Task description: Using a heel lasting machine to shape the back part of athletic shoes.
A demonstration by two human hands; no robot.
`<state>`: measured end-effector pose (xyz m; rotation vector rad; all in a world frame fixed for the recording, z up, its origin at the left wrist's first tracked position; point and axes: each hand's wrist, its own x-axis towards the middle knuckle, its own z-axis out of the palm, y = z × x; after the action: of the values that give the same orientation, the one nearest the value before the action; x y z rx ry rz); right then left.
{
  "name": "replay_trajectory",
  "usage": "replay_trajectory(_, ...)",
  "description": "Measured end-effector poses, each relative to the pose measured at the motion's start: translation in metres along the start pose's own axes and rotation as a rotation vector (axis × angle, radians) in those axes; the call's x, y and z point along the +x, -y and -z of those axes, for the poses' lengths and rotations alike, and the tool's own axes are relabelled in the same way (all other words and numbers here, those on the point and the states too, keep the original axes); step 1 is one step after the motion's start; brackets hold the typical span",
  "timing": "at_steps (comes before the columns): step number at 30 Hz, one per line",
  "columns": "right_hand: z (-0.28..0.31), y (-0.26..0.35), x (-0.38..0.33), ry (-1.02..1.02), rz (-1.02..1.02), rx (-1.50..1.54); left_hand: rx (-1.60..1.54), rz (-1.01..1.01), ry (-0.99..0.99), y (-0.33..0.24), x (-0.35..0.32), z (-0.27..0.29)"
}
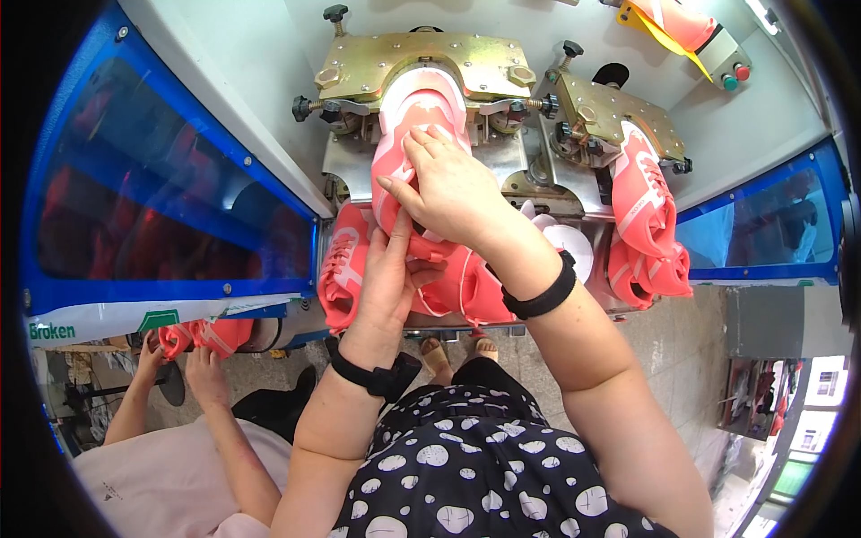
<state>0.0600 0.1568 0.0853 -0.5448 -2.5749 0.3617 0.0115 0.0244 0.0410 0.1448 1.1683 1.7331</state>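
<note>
A coral-pink shoe upper (390, 161) with paler trim points away from me, its far end against the curved recess of a brass-coloured machine clamp (426, 63). My left hand (392, 273) grips its near end from below, thumb up along the side; some of its fingers are partly hidden behind the upper. Across the top lies my right hand (448, 184), fingers stretched out over the upper and thumb toward its left side. Just left of my left hand sits a laced coral shoe (343, 269). More coral uppers (475, 296) lie beneath my wrists.
A second brass clamp (619, 112) at right has a laced shoe (641, 193) before it, with more shoes (650, 273) below. A red and green button box (731, 70) is upper right. Blue-framed panels (170, 188) flank the machine. A co-worker's hands (206, 377) hold coral pieces at lower left.
</note>
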Motion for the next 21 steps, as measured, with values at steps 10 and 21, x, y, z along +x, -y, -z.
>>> replay_trajectory(10, -0.003, -0.007, -0.008, 0.072, -0.006, -0.016, 0.002, -0.005, -0.055, 0.018, -0.001, 0.004)
replay_trajectory(21, -0.005, -0.020, -0.019, 0.096, 0.121, -0.112, 0.006, 0.022, -0.077, 0.033, 0.002, 0.017)
